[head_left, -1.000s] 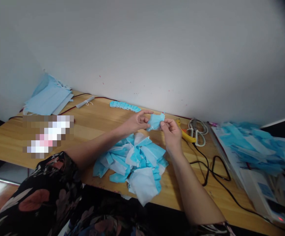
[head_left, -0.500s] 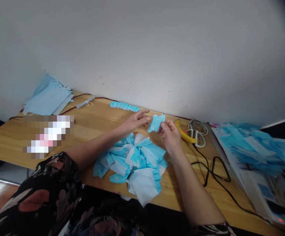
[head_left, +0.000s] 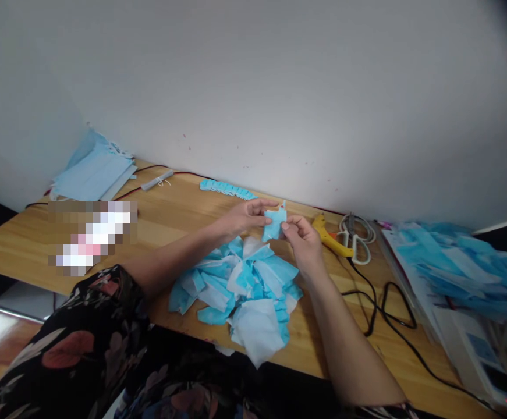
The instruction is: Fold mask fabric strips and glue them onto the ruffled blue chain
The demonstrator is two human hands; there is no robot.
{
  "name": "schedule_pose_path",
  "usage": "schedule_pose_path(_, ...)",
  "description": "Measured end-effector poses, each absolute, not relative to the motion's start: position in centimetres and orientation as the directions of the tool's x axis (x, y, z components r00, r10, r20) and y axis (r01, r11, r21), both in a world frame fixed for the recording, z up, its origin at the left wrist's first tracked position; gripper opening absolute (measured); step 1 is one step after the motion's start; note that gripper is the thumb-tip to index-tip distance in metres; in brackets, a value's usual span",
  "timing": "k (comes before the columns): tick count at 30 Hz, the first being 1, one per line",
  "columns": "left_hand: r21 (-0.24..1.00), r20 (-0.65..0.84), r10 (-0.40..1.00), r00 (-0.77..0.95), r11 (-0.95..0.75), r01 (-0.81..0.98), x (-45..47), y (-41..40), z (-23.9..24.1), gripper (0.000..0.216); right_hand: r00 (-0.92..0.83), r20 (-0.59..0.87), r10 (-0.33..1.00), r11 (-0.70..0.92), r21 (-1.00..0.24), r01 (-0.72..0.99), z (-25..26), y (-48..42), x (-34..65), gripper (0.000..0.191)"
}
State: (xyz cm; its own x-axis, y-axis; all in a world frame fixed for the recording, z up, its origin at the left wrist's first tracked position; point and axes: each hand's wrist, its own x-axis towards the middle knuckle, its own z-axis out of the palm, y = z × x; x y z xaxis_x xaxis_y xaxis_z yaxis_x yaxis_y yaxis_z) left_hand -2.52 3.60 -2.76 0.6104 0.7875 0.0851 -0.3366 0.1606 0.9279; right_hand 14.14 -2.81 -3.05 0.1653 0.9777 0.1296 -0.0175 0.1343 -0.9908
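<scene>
A small blue piece of mask fabric (head_left: 274, 224) is held up over the table between both my hands. My left hand (head_left: 248, 217) has its thumb and fingers closed on the piece's left edge. At its right edge, the thumb and fingers of my right hand (head_left: 304, 240) pinch it. Just below lies a loose heap of cut blue and white mask fabric (head_left: 222, 288). Behind my left hand, a strip of pleated blue fabric (head_left: 226, 188) rests near the wall.
A yellow glue gun (head_left: 334, 240) and white-handled scissors (head_left: 360, 250) lie right, with a black cable (head_left: 390, 326). More blue mask fabric (head_left: 458, 262) is piled farther right. Flat blue masks (head_left: 91, 174) are stacked at the back left, near a pixelated patch.
My left hand has come right to the blue piece and closed on its left edge. The piece has turned more upright in my right hand. The view has shifted slightly.
</scene>
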Motion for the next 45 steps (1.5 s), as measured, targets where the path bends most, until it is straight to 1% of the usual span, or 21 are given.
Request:
schedule_pose_path(5,0.929,0.113,0.812,0.572,0.118,-0.351,-2.5,3.9,-2.9,0.046,0.168,0.162,0.972,0.157,-0.987,0.04,-3.1,-2.8,14.2,0.02)
schedule_pose_path(11,0.961,0.082,0.822,0.564,0.085,-0.264,-2.6,3.5,-2.3,0.043,0.167,0.209,0.964,0.191,-0.975,0.118,-3.4,-2.8,14.3,0.017)
schedule_pose_path(17,0.971,0.141,0.84,0.525,-0.015,-0.237,-2.2,3.4,-2.5,0.039,0.147,0.211,0.966,0.197,-0.975,0.104,-3.2,-2.9,14.3,0.025)
schedule_pose_path(22,0.97,0.171,0.824,0.541,-0.045,-0.238,-2.1,3.3,-2.8,0.04,0.143,0.208,0.968,0.2,-0.977,0.068,-3.3,-2.8,14.2,0.027)
schedule_pose_path(25,0.976,0.165,0.804,0.571,-0.052,-0.21,-2.1,3.2,-2.6,0.041,0.142,0.203,0.969,0.193,-0.978,0.08,-3.4,-2.8,14.3,0.023)
schedule_pose_path(27,0.982,0.164,0.797,0.581,-0.073,-0.177,-2.3,3.0,-2.2,0.038,0.145,0.208,0.967,0.196,-0.976,0.096,-3.5,-2.7,14.4,0.019)
schedule_pose_path(29,0.983,0.174,0.804,0.569,-0.112,-0.143,-2.4,2.9,-1.7,0.034,0.145,0.221,0.964,0.207,-0.973,0.104,-3.6,-2.7,14.5,0.017)
schedule_pose_path(32,0.981,0.193,0.823,0.535,-0.166,-0.099,-2.6,2.9,-1.3,0.036,0.124,0.232,0.965,0.215,-0.967,0.134,-3.5,-2.8,14.4,0.014)
schedule_pose_path(35,0.983,0.185,0.84,0.509,-0.163,-0.087,-2.6,2.9,-1.3,0.033,0.101,0.231,0.968,0.211,-0.961,0.182,-3.4,-3.0,14.2,0.015)
schedule_pose_path(39,0.983,0.179,0.865,0.468,-0.133,-0.13,-2.6,3.0,-1.5,0.027,0.087,0.237,0.968,0.215,-0.954,0.208,-3.4,-3.1,14.2,0.015)
schedule_pose_path(45,0.978,0.207,0.876,0.436,-0.173,-0.116,-2.8,2.9,-1.2,0.024,0.081,0.253,0.964,0.226,-0.942,0.248,-3.3,-3.1,14.1,0.016)
